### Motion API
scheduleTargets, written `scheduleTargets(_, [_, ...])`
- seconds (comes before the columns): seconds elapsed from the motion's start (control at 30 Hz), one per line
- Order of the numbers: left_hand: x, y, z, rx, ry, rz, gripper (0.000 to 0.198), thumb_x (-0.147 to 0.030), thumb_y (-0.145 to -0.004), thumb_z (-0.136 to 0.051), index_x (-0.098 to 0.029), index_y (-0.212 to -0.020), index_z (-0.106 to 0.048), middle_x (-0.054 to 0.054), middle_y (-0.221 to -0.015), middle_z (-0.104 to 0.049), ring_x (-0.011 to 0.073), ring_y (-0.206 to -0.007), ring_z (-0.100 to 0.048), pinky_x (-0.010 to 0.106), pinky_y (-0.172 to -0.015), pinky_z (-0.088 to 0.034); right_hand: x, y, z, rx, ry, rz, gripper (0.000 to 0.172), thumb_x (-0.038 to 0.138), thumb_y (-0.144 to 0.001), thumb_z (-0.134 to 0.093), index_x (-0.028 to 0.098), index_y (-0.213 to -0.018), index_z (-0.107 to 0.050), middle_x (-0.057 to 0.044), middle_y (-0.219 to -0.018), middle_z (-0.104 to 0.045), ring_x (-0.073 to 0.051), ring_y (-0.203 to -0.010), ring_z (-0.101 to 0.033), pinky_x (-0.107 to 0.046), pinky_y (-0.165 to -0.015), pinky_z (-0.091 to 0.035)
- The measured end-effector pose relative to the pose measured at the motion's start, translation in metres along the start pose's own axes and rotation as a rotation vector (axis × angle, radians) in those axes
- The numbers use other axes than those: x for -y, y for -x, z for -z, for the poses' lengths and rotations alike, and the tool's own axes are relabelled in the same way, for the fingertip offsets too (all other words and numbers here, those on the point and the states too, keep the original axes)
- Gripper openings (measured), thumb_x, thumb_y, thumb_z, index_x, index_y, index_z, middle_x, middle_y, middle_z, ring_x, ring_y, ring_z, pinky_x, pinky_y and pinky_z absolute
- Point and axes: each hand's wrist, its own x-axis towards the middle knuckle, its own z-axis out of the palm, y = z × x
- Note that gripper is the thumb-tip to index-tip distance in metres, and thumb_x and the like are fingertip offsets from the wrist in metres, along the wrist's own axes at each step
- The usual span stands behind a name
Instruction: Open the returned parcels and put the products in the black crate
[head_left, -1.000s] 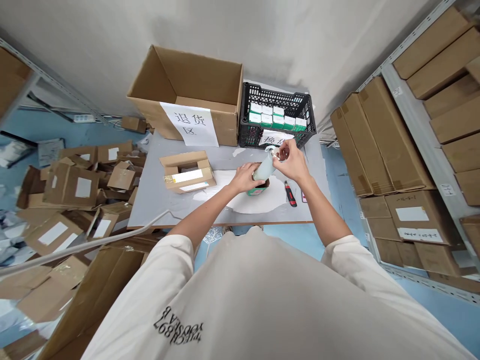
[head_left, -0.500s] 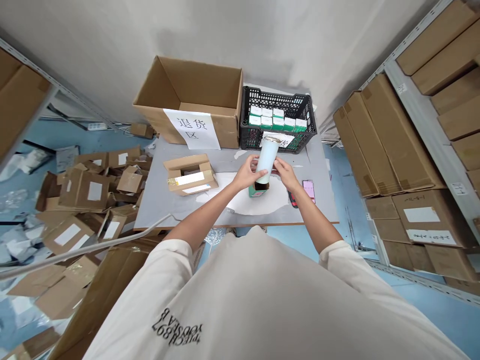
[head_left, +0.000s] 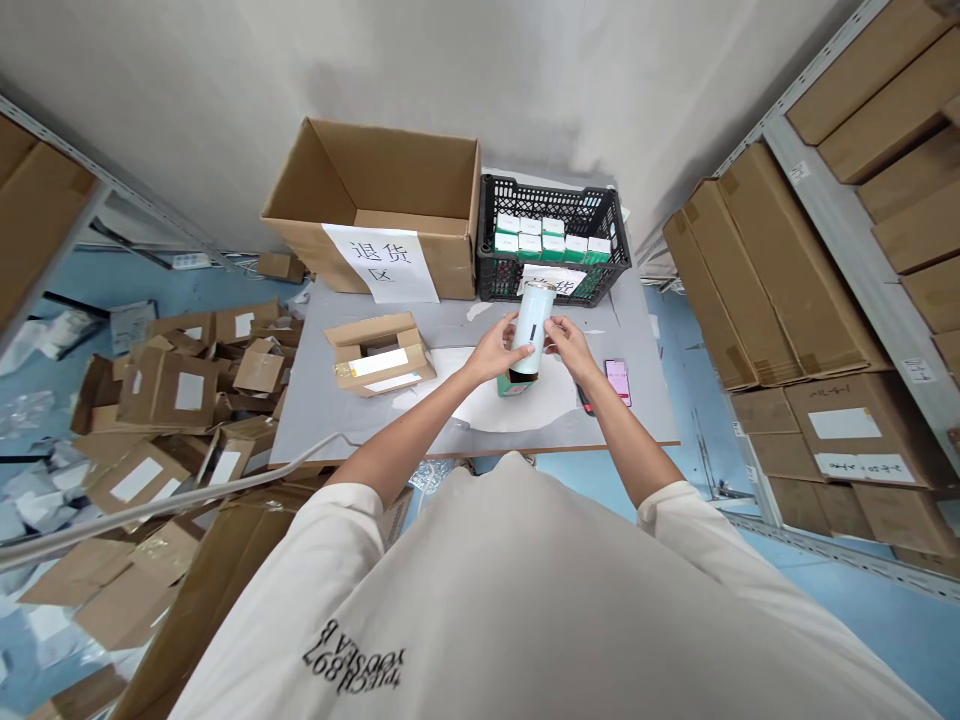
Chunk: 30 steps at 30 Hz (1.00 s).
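Note:
A pale blue insulated bottle (head_left: pixel 533 325) is held slightly tilted above the table, its metallic-rimmed top toward the wall. My left hand (head_left: pixel 496 350) is closed around its left side, thumb across the front. On the right side, my right hand (head_left: pixel 568 345) grips it with the fingertips. A dark vertical mark shows on the bottle's front. Directly beneath stands a small green box (head_left: pixel 516 385) with its top open; the bottle's lower end overlaps the opening, and I cannot tell how far inside it is.
A large carton (head_left: pixel 300 235) and a black crate (head_left: pixel 622 262) holding several green-and-white boxes stand at the back. An opened small carton (head_left: pixel 381 355) lies left; a pink-screened phone (head_left: pixel 618 381) lies right. Discarded cartons (head_left: pixel 165 390) cover the left floor; stacked boxes (head_left: pixel 780 280) fill the right shelf.
The bottle has turned between my hands, bringing a dark mark into view on its front. It sits slightly lower and more upright over the green box.

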Motion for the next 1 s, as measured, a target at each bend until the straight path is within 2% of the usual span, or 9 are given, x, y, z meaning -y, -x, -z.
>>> scheduleTargets(0.07, [0.004, 0.000, 0.003, 0.034, 0.115, -0.025, 0.098, -0.073, -0.090, -0.090, -0.020, -0.165, -0.055, 0.016, -0.140, -0.074, 0.0315, -0.124, -0.073, 0.048, -0.109, -0.062, 0.001, 0.000, 0.002, 0.025, -0.038, -0.006, 0.079, 0.093, -0.073, -0.089, 0.027, -0.113, -0.074, -0.001, -0.089, -0.077, -0.019, -0.081, -0.070, -0.032, -0.074, -0.060])
scheduleTargets(0.13, [0.005, 0.000, 0.006, 0.056, 0.140, -0.045, 0.095, -0.078, -0.091, -0.086, -0.020, -0.162, -0.060, 0.017, -0.143, -0.072, 0.0332, -0.129, -0.072, 0.049, -0.112, -0.062, 0.004, 0.001, 0.002, 0.046, -0.047, 0.000, 0.080, 0.092, -0.073, -0.091, 0.027, -0.116, -0.075, -0.001, -0.090, -0.077, -0.019, -0.082, -0.069, -0.032, -0.075, -0.060])
scheduleTargets(0.3, [0.001, 0.000, 0.007, -0.005, -0.035, -0.007, 0.086, -0.076, -0.086, -0.092, -0.021, -0.149, -0.075, 0.012, -0.130, -0.068, 0.0308, -0.115, -0.072, 0.048, -0.108, -0.063, 0.007, 0.001, -0.003, 0.035, -0.011, 0.023, 0.077, 0.091, -0.075, -0.089, 0.026, -0.113, -0.075, -0.005, -0.105, -0.080, -0.023, -0.097, -0.072, -0.034, -0.077, -0.062])
scheduleTargets(0.43, [0.003, -0.003, 0.004, -0.005, 0.098, -0.029, 0.094, -0.072, -0.088, -0.092, -0.019, -0.160, -0.064, 0.014, -0.132, -0.073, 0.0294, -0.113, -0.072, 0.047, -0.107, -0.062, 0.007, -0.001, 0.001, 0.020, 0.024, 0.039, 0.072, 0.090, -0.080, -0.084, 0.028, -0.116, -0.073, -0.005, -0.105, -0.080, -0.023, -0.096, -0.072, -0.032, -0.071, -0.058])
scheduleTargets(0.53, [0.001, -0.003, 0.004, 0.016, 0.183, -0.068, 0.092, -0.069, -0.092, -0.087, -0.021, -0.165, -0.059, 0.017, -0.146, -0.072, 0.0316, -0.124, -0.072, 0.047, -0.111, -0.060, 0.008, -0.001, 0.006, 0.037, 0.040, 0.079, 0.074, 0.088, -0.080, -0.085, 0.029, -0.122, -0.074, -0.005, -0.107, -0.081, -0.024, -0.098, -0.073, -0.035, -0.077, -0.061])
scheduleTargets(0.6, [-0.004, -0.002, 0.005, 0.025, 0.154, -0.059, 0.084, -0.066, -0.094, -0.085, -0.022, -0.162, -0.063, 0.015, -0.151, -0.070, 0.0323, -0.126, -0.071, 0.048, -0.113, -0.060, 0.010, 0.001, 0.007, 0.055, 0.051, 0.107, 0.077, 0.087, -0.079, -0.087, 0.027, -0.126, -0.075, -0.007, -0.112, -0.082, -0.026, -0.102, -0.074, -0.039, -0.085, -0.064])
scheduleTargets(0.73, [-0.013, 0.000, 0.007, 0.023, 0.060, -0.002, 0.076, -0.066, -0.087, -0.091, -0.021, -0.146, -0.075, 0.013, -0.139, -0.071, 0.0317, -0.122, -0.071, 0.047, -0.111, -0.060, 0.011, 0.004, 0.003, 0.065, 0.043, 0.135, 0.079, 0.088, -0.078, -0.089, 0.026, -0.125, -0.076, -0.009, -0.118, -0.083, -0.029, -0.109, -0.074, -0.045, -0.097, -0.066])
scheduleTargets(0.9, [-0.013, -0.001, -0.001, 0.030, 0.292, 0.011, 0.098, -0.070, -0.079, -0.099, -0.018, -0.154, -0.063, 0.016, -0.132, -0.077, 0.0305, -0.117, -0.075, 0.050, -0.110, -0.062, 0.009, 0.005, 0.005, 0.053, -0.021, 0.103, 0.076, 0.089, -0.079, -0.087, 0.030, -0.125, -0.072, -0.007, -0.119, -0.081, -0.027, -0.110, -0.075, -0.042, -0.092, -0.067])
scheduleTargets(1.0, [-0.014, -0.001, -0.004, 0.024, 0.421, 0.068, 0.096, -0.067, -0.081, -0.098, -0.019, -0.155, -0.060, 0.018, -0.133, -0.079, 0.0338, -0.124, -0.076, 0.055, -0.111, -0.063, 0.008, 0.005, 0.010, 0.049, -0.032, 0.096, 0.075, 0.087, -0.079, -0.088, 0.031, -0.126, -0.070, -0.006, -0.117, -0.079, -0.026, -0.107, -0.073, -0.040, -0.088, -0.067])
